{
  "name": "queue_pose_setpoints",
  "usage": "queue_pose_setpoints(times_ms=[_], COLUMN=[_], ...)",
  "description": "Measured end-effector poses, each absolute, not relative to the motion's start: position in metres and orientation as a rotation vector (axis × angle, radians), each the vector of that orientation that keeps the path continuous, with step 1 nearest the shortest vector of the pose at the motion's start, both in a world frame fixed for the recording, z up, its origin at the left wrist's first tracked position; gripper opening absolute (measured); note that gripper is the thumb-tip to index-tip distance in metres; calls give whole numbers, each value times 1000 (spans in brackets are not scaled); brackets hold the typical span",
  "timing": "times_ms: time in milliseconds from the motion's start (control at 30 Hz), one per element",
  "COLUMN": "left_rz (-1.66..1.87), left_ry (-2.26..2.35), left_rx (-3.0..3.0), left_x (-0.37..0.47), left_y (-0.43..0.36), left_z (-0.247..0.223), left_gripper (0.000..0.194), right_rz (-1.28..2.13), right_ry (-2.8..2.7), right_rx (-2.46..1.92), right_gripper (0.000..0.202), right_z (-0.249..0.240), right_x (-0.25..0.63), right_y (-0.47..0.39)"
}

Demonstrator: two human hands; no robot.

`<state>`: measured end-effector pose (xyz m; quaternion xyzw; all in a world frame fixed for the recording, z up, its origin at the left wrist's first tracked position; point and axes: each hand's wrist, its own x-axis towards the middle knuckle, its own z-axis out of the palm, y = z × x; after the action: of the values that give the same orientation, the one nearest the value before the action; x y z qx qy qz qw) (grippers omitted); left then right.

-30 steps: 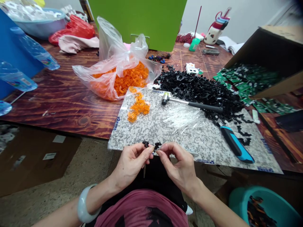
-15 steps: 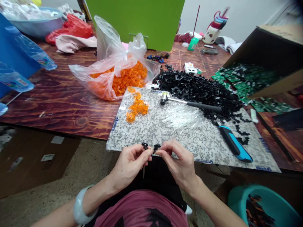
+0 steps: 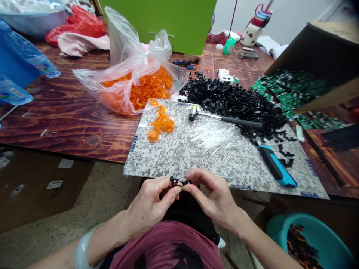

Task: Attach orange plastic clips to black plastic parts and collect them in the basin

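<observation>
My left hand [image 3: 153, 196] and right hand [image 3: 214, 194] meet just off the near edge of the speckled slab [image 3: 157, 160], each pinched nearly closed, thumb to fingers, on a small black part [image 3: 179, 182]; it may be two pieces, as my fingertips hide the join. On the slab, orange clips [image 3: 160, 125] lie left, the hammer [image 3: 224, 118] at the far side, and the blue-and-black handled tool [image 3: 277, 166] right.
</observation>
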<state>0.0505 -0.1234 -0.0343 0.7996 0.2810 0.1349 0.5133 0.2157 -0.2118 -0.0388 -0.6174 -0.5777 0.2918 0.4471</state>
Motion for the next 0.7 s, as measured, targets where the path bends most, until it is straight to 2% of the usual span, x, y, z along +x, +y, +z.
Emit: queue_pose_setpoints(times_ms=[200,300,433,700], left_rz=[232,180,120,100], left_ry=[724,759,785,814], left_rx=[1827,1556,1347,1294], left_x=[52,55,57,57], left_y=[-125,-122,-116,-111], left_z=[-41,-45,-45,-47], left_gripper=[25,26,28,32], right_rz=[988,1057,1107,1133], right_ry=[-1241,-1134,-1073,-1051], right_rx=[-1554,-1530,-1489,-1478], right_gripper=[5,11,17,21], right_z=[-43,-46,-50,-56], right_x=[217,218,218,219], right_y=[-213,-210,-205,-203])
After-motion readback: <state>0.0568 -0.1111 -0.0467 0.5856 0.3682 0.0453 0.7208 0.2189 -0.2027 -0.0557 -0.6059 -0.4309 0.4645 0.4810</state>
